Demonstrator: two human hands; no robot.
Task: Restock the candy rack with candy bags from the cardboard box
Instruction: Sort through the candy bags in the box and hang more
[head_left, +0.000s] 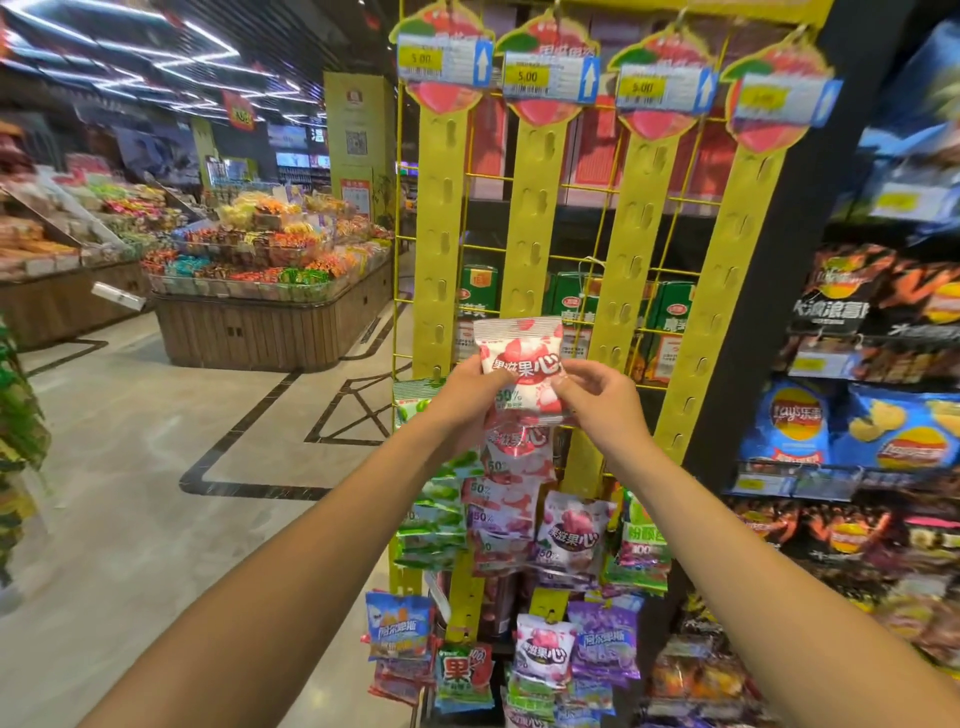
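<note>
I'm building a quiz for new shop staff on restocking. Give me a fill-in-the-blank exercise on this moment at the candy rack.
1. The candy rack has ____ yellow strips.
2. The left hand and right hand grip the candy bag before the ____ strip from the left.
3. The readable price tags say ____.
4. The chip bags sit on shelves to the rack's ____.

Missing words: four; second; 5.00; right.

Your right: blue and black chip bags (893, 431) on shelves (795, 482). Your left: wooden island bin (260, 332) heaped with wrapped sweets (260, 254). Pale floor (130, 441), dark inlay lines.
</note>
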